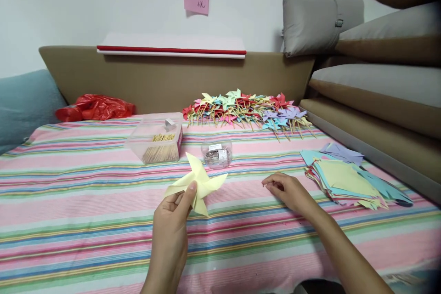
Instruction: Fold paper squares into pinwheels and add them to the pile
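Observation:
A pale yellow paper pinwheel is pinched between the thumb and fingers of my left hand, its thumb pressed over the middle where the folded tips meet. To the right, my right hand hovers over the cloth with thumb and forefinger together. A tiny speck shows at those fingertips, too small to name. Beyond the pinwheel sits a clear round tub of small dark metal pieces with white labels. Left of it, a clear plastic box lies on its side, holding many thin wooden sticks.
At the back lies a heap of finished pinwheels on sticks. Cut paper sheets are stacked at right, beside grey cushions. A red plastic bag lies at back left. The striped cloth covers the surface.

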`<state>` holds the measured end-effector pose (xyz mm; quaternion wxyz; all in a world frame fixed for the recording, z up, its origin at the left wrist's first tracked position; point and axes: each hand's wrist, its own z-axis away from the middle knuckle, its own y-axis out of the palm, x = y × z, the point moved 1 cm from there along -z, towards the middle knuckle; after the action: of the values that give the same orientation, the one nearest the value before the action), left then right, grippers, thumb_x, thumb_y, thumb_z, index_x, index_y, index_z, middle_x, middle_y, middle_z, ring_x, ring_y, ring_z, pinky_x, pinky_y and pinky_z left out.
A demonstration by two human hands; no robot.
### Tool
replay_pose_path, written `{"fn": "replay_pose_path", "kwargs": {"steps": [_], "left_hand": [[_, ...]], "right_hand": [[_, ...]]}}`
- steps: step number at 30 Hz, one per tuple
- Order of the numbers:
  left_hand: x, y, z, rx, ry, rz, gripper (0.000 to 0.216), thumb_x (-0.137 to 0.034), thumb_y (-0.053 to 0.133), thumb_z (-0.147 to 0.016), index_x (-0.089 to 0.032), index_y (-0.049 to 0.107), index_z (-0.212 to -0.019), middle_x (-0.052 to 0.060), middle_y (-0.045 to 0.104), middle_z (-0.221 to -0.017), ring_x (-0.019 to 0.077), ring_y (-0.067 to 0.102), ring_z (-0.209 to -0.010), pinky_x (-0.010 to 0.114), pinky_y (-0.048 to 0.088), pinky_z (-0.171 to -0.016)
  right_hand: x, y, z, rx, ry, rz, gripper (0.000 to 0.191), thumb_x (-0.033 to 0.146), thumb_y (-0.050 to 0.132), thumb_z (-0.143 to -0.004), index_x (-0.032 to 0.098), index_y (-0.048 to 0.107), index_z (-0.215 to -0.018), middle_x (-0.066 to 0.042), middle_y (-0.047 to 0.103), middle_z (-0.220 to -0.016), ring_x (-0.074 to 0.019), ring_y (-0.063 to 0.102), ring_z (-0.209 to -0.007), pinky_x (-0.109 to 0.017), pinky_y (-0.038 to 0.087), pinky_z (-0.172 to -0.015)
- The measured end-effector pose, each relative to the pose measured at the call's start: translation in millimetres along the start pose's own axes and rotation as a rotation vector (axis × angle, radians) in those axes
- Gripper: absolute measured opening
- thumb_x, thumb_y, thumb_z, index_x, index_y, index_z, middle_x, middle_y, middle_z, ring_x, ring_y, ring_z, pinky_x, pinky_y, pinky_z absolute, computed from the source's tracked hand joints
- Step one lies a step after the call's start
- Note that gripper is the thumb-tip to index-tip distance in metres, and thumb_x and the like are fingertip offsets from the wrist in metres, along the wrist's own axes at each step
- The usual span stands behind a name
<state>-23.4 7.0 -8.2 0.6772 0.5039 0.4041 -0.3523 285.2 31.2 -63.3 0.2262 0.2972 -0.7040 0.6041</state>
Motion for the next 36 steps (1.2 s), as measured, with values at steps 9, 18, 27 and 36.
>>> {"fn": "replay_pose_path", "kwargs": {"steps": [9, 18, 27, 36], "left_hand": [[0.2, 5.6, 1.3, -0.029, 0.014, 0.005, 0.033, -0.029, 0.093, -0.056, -0.016, 0.063, -0.055, -0.006, 0.047, -0.054, 0.008, 0.04, -0.055, 0.017, 0.035, -0.049], [7.0, 12.2, 0.6, -0.025, 0.019, -0.019, 0.03, -0.031, 0.092, -0.057, -0.016, 0.065, -0.058, -0.006, 0.047, -0.054, 0.0088, 0.041, -0.054, 0.019, 0.038, -0.05], [6.1, 13.1, 3.4, -0.022, 0.007, -0.02, 0.034, -0.032, 0.093, -0.057, -0.017, 0.062, -0.055, -0.005, 0.046, -0.055, 0.0092, 0.043, -0.056, 0.018, 0.039, -0.051], [3.2, 12.2, 3.2, -0.028, 0.019, -0.021, 0.032, -0.033, 0.093, -0.057, -0.017, 0.066, -0.057, -0.005, 0.048, -0.054, 0.0097, 0.043, -0.056, 0.02, 0.037, -0.052]], "right_hand": [[2.3, -6.2, 5.9, 0.036, -0.029, -0.022, 0.016, 0.035, 0.061, -0.088, 0.022, 0.071, -0.085, -0.005, 0.072, -0.094, -0.0203, 0.064, -0.079, -0.03, 0.046, -0.068], [8.7, -3.5, 3.5, 0.009, -0.029, -0.033, 0.014, 0.032, 0.06, -0.088, 0.021, 0.067, -0.091, -0.003, 0.067, -0.081, -0.0183, 0.06, -0.071, -0.029, 0.045, -0.064], [4.0, -7.1, 1.9, -0.011, -0.065, -0.032, 0.027, 0.031, 0.051, -0.094, 0.02, 0.066, -0.113, -0.007, 0.067, -0.097, -0.02, 0.063, -0.085, -0.032, 0.049, -0.078], [2.3, -7.7, -1.3, 0.014, -0.061, 0.006, 0.015, 0.028, 0.056, -0.089, 0.021, 0.068, -0.082, -0.005, 0.067, -0.086, -0.0192, 0.062, -0.075, -0.03, 0.045, -0.066]]}}
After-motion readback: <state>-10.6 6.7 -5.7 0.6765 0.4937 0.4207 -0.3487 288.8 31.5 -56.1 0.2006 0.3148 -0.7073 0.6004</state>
